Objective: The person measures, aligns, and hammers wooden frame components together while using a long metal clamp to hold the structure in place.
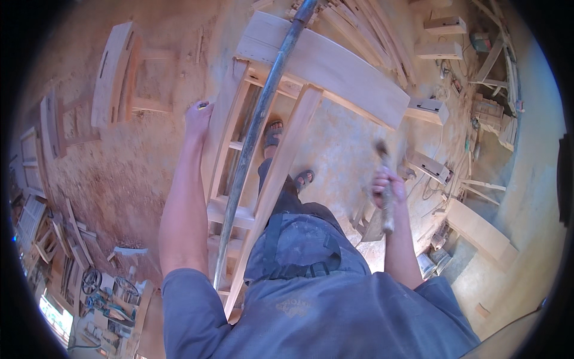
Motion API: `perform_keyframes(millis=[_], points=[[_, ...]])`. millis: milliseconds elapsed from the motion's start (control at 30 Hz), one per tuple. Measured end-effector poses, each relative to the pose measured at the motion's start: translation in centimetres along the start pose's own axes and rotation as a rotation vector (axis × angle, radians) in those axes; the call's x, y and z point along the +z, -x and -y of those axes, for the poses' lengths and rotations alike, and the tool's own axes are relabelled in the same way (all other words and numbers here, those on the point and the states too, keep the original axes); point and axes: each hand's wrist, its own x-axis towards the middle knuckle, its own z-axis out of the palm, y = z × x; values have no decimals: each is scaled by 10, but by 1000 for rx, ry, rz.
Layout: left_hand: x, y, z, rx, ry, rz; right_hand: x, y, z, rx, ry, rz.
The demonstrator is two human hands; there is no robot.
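One wooden frame (292, 140) sits centre-left under a metal bar (251, 140); my left hand (198, 122) curls closed beside it, contents unclear; my right hand (388, 186) grips a blurred hammer-like tool (388, 218). Likely assembly; striking needs aim.

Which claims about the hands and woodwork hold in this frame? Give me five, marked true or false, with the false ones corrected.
1. The right hand grips a pale-handled, dark-headed tool. True.
2. A long, grey, round metal-looking bar crosses the pale wooden ladder-like frame. True.
3. The left hand grips that bar. False: the left hand is apart from it, off to its left.
4. The person wears dark open sandals. True.
5. The tool is left of the bar. False: it is to the bar's right.
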Motion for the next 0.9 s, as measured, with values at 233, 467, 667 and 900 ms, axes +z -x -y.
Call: perform_keyframes(millis=[233, 467, 667, 900], points=[[9, 2, -1, 99, -119, -8, 50, -9, -55, -386, 456, -573], [3, -16, 43, 318, -332, -55, 117, -48, -113, 322, 330, 17], [4, -12, 19, 209, -215, -11, 119, -40, -104, 24, 752, 13], [0, 28, -12, 168, -224, 22, -67, 61, 21, -235, 139, -377]])
